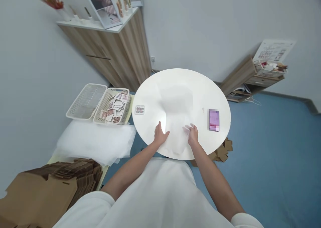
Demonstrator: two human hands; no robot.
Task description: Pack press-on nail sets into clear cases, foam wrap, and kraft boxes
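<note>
A thin, translucent white sheet [177,99] lies across the middle of the round white table [213,90], its outline faint against the top. My left hand [160,135] is at the sheet's left side, thumb and fingers spread apart, holding nothing. On the right side, my right hand [193,135] has its fingers closed in a pinch on the sheet, where a filmy edge shows beside the fingertips. A small pack with rows of reddish ovals [139,110] lies at the table's left. A purple packet [214,120], partly pixelated, lies to the right.
Left of the table are an open white basket [98,120] of printed cards, a stack of translucent sheets [92,141] and folded brown cardboard [42,194]. More cardboard pieces [222,152] lie under the table's right edge. A wooden cabinet [120,54] and a low shelf [240,75] stand behind.
</note>
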